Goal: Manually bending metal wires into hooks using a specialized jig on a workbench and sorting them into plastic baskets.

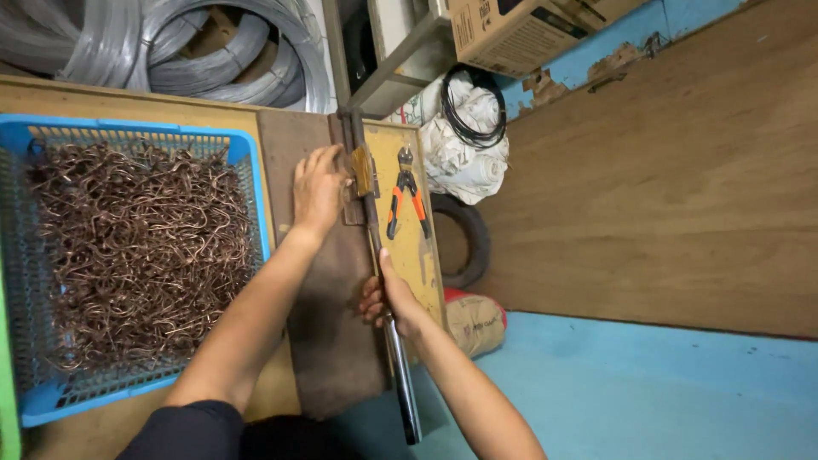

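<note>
Right hand (390, 298) grips the lever bar (399, 366); left hand (318, 189) presses open beside it.

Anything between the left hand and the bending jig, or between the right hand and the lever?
Nothing visible. The left hand rests directly against the small metal bending jig on the brown work board. The right hand grips the long steel lever bar. The orange-handled pliers lie off to the side.

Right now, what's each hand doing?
Left hand: laid flat by the metal jig, gripping nothing visible.
Right hand: closed around the long metal lever.
</note>
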